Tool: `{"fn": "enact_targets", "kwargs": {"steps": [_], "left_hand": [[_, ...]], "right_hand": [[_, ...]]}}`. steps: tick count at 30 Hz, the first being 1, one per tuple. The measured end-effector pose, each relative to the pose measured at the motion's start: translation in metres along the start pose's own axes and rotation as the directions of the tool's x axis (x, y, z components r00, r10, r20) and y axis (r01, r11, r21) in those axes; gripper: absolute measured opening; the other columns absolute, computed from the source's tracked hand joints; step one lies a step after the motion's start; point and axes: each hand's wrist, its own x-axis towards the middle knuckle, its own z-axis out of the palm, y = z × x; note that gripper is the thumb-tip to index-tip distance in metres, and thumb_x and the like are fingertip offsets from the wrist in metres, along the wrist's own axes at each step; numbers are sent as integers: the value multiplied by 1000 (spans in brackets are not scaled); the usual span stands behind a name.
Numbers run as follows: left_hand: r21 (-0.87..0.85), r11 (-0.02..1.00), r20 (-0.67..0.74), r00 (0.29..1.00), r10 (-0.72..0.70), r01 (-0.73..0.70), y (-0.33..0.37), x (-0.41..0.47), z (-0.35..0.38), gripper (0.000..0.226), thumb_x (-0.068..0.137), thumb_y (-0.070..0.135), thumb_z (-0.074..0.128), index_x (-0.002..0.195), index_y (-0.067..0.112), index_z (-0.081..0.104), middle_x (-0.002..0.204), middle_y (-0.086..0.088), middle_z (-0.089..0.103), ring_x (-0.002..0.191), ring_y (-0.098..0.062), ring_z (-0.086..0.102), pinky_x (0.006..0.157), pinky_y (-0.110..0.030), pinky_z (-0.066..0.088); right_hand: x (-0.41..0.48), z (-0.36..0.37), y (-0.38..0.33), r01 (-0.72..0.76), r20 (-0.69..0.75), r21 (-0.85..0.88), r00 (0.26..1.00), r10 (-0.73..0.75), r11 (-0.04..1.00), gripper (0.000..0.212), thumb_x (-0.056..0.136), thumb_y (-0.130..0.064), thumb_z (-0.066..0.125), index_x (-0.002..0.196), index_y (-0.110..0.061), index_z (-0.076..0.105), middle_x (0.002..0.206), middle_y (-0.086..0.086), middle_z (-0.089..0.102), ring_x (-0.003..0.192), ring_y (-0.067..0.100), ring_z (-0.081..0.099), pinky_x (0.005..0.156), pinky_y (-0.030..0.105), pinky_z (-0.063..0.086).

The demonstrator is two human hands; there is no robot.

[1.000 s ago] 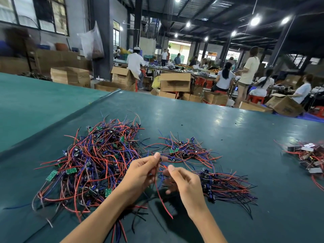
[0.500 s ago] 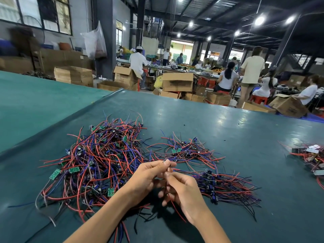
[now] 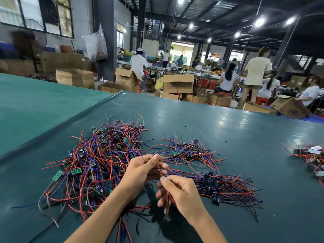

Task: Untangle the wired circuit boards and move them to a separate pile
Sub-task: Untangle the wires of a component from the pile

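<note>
A big tangled heap of wired circuit boards (image 3: pixel 98 163), small green boards with red, blue and black wires, lies on the dark green table (image 3: pixel 228 130) at left centre. A smaller tangle (image 3: pixel 185 151) sits behind my hands. A neater pile of combed-out wired boards (image 3: pixel 228 188) lies to the right. My left hand (image 3: pixel 142 171) pinches the upper end of a red wire (image 3: pixel 159 171) between thumb and fingers. Just below it, my right hand (image 3: pixel 180 193) pinches the same wire lower down. The wire's board is hidden.
Another small heap of parts with white labels (image 3: pixel 312 158) lies at the table's right edge. A raised seam (image 3: pixel 57 130) divides this table from a lighter green surface at left. Cardboard boxes (image 3: pixel 178 83) and several people stand beyond the far edge.
My hands came together, then drew apart along the red wire. The left hand rose slightly and the right slid down toward me. The camera tilted a little.
</note>
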Motion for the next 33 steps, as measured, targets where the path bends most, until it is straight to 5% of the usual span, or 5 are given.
{"fn": "enact_targets", "kwargs": {"steps": [7, 22, 27, 30, 33], "left_hand": [[-97, 991, -201, 977, 69, -90, 20, 10, -22, 29, 99, 19, 56, 104, -8, 65, 88, -21, 73, 68, -25, 74, 58, -34, 62], [-65, 996, -134, 990, 53, -62, 18, 6, -20, 43, 88, 23, 64, 113, -11, 61, 90, -24, 72, 76, -30, 74, 61, -36, 62], [-45, 999, -13, 1000, 2, -3, 25, -3, -6, 31, 94, 20, 59, 118, 1, 65, 88, -15, 67, 66, -20, 65, 58, -36, 59], [84, 996, 93, 996, -13, 5, 37, -10, 2, 29, 94, 23, 62, 115, 7, 71, 87, -11, 66, 64, -16, 62, 63, -35, 59], [248, 968, 283, 952, -118, 47, 48, -17, 9, 29, 98, 23, 63, 121, 5, 68, 92, -7, 68, 67, -15, 63, 63, -30, 56]], "right_hand": [[-3, -3, 5, -53, 90, -82, 994, 61, 995, 26, 102, -17, 58, 89, 3, 68, 71, 18, 69, 55, 32, 66, 40, 29, 49], [-1, -17, 7, -231, 169, -49, 957, 236, 972, 14, 101, -10, 58, 106, -7, 71, 63, 18, 61, 41, 26, 58, 36, 29, 49], [-10, -12, 11, 223, -50, -575, 951, -306, 787, 51, 97, -53, 56, 56, -24, 50, 44, -6, 38, 38, 12, 35, 43, 21, 26], [-9, -19, 9, 291, -230, -543, 851, -473, 787, 58, 97, -56, 52, 56, -15, 52, 47, 0, 31, 44, 7, 27, 47, 24, 22], [-5, -17, 2, 258, -346, -292, 869, -354, 921, 61, 89, -64, 55, 84, -7, 75, 49, -3, 44, 48, 3, 38, 49, 18, 31]]}}
